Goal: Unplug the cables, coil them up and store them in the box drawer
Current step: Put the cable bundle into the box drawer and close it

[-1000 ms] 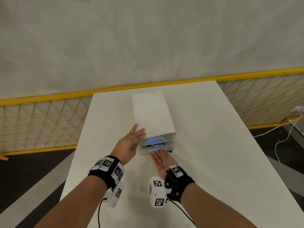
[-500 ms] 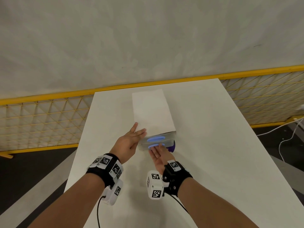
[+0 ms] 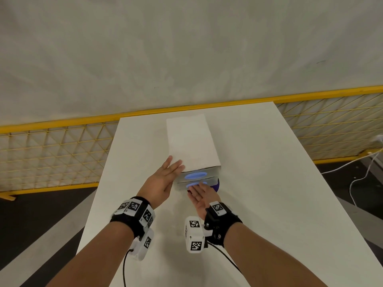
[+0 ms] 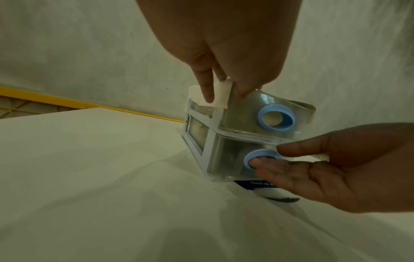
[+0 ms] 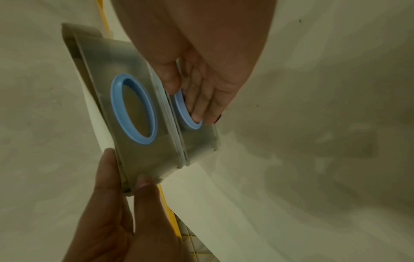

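Note:
A white box (image 3: 191,141) lies in the middle of the white table (image 3: 269,183). Its near end holds two translucent drawers, stacked, each with a blue ring handle. My left hand (image 3: 173,168) rests flat on the box's near left corner, fingers straight, above the upper drawer (image 4: 241,113). My right hand (image 3: 199,191) lies palm up with straight fingers against the lower drawer (image 4: 226,159), its fingertips (image 5: 197,117) at the blue ring (image 5: 179,106). Both drawer fronts look about flush. No cable shows on the table, and the drawers' contents are too blurred to tell.
A dark purple object (image 3: 216,186) sticks out from under the box's near right corner. A yellow mesh fence (image 3: 51,152) runs behind and beside the table. White cables (image 3: 352,183) lie on the floor at the right.
The lower drawer front has slid slightly in toward the box under my right fingers. My left hand stays on the box corner. The purple object under the box has come into view.

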`<state>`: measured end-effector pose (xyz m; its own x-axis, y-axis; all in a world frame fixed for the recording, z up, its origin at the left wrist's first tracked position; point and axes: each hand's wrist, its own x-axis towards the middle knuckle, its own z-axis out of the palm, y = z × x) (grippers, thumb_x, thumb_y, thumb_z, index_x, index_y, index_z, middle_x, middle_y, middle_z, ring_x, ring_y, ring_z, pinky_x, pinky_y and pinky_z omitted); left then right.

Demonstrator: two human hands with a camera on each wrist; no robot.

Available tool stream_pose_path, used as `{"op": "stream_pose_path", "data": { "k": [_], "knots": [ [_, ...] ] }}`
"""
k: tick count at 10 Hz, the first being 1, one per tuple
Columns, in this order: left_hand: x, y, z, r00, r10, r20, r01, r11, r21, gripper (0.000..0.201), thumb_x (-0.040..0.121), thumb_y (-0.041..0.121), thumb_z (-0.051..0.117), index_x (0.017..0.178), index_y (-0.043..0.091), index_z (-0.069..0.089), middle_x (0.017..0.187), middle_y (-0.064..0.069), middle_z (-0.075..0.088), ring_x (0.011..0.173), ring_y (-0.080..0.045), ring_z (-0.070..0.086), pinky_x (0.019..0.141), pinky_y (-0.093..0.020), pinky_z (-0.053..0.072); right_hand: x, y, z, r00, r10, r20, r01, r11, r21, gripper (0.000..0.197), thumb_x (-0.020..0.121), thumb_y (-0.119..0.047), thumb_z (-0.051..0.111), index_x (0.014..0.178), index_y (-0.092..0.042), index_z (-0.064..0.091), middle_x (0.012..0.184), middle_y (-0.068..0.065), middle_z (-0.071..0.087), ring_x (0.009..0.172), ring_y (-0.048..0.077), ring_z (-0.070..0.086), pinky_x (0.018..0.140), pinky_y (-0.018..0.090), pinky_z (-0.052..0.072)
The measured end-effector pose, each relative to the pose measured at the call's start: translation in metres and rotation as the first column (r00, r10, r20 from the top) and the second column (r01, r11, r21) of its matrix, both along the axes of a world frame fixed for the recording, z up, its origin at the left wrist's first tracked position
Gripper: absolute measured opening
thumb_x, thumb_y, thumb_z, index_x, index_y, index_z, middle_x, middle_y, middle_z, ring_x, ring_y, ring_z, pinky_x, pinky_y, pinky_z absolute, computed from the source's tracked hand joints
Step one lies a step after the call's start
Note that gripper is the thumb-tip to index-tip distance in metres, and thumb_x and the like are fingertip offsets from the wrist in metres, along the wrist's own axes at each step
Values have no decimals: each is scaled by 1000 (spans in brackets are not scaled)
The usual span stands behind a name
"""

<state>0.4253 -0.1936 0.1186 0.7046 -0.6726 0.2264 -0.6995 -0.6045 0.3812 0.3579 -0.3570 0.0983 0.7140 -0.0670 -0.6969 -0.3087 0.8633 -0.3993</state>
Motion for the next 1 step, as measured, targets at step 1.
{"op": "stream_pose_path", "data": {
  "k": [1],
  "knots": [
    [-6,0,7,999,54,8,-54,999,-2,58,91,-1,48,143,23,39,153,5,27,144,-14,13,104,-26,33,-7,-14,3,992,127,-20,-128,990,-52,27,99,-19,44,118,-4,56,133,15,55,113,27,56,99,37,44]
  ]
}}
